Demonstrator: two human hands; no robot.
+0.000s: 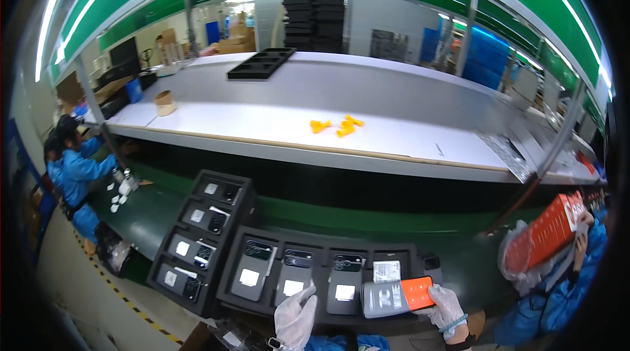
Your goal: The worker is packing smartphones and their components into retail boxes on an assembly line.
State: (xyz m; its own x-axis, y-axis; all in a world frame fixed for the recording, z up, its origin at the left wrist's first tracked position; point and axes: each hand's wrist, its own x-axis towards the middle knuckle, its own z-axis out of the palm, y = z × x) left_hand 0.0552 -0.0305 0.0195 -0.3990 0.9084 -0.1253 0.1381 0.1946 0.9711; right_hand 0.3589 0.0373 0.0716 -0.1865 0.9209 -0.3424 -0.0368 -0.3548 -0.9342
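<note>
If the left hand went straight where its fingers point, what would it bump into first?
Probably the grey phone just ahead of the left hand, or maybe the black divider beside it. Depth is unclear, so they might already touch.

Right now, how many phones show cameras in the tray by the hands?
3, side by side: left phone, middle phone, right phone. The held item partly hides the fourth compartment and perhaps another phone.
</note>
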